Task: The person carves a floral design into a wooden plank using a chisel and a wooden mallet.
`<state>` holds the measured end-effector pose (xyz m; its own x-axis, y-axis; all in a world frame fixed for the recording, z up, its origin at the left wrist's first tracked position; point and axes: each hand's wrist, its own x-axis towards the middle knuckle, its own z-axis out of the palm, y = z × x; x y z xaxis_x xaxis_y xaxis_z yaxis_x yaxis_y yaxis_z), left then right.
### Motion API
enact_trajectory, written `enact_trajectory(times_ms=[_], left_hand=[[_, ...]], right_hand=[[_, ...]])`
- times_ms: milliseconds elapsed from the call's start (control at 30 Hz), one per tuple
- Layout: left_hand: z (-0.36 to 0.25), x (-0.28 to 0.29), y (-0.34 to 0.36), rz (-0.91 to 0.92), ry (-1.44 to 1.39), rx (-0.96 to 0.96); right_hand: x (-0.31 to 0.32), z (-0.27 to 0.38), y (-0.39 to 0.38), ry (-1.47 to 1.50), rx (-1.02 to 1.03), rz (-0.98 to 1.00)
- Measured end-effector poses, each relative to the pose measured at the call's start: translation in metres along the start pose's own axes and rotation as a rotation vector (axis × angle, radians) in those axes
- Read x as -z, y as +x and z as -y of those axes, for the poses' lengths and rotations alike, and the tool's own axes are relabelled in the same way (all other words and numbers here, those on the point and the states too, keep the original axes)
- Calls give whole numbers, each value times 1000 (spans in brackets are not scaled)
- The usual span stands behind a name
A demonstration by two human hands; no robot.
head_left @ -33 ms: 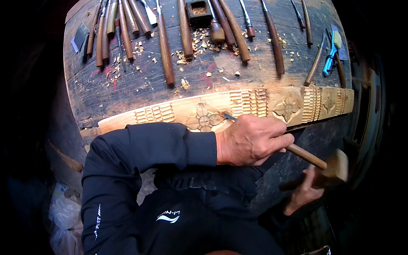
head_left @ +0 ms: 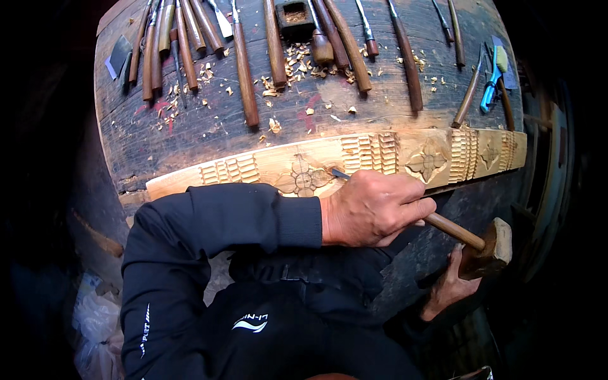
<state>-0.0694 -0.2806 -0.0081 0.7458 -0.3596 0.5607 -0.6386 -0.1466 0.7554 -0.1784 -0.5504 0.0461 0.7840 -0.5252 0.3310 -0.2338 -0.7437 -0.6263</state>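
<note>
My left hand (head_left: 380, 208) is closed around a long wooden-handled chisel (head_left: 456, 231), whose steel tip rests on a pale carved board (head_left: 427, 161) beside a pencilled flower pattern. The board carries rows of grooves and several flower motifs. Low at the right, my right hand (head_left: 455, 285) grips a wooden mallet (head_left: 494, 247), its head against the end of the chisel's handle. The mallet's own handle is mostly hidden.
Several wooden-handled carving tools (head_left: 247, 82) lie across the dark, worn bench (head_left: 145, 145) among scattered shavings (head_left: 275, 126). A small dark block (head_left: 294, 28), a blue brush (head_left: 491, 88) and dark flat pieces (head_left: 120, 54) lie there too. Plastic bags (head_left: 95, 323) are at lower left.
The mallet has shifted a little to the left, onto the end of the chisel's handle, with my right hand moving along with it. My left hand is nearly unmoved.
</note>
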Motion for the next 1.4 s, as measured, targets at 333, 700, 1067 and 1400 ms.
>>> enact_trajectory(times_ms=[333,700,1067,1400], left_hand=[[0,1,0,-40,49,-53],[2,-5,-3,-6,142,-242],[2,-1,2,-62,28,-135],[2,-1,2,-125,4,-88]], right_hand=[[7,0,3,20,-127,99],[11,5,9,-5,-56,89],[19,-8,12,59,-181,164],[25,-18,30,-3,11,98]])
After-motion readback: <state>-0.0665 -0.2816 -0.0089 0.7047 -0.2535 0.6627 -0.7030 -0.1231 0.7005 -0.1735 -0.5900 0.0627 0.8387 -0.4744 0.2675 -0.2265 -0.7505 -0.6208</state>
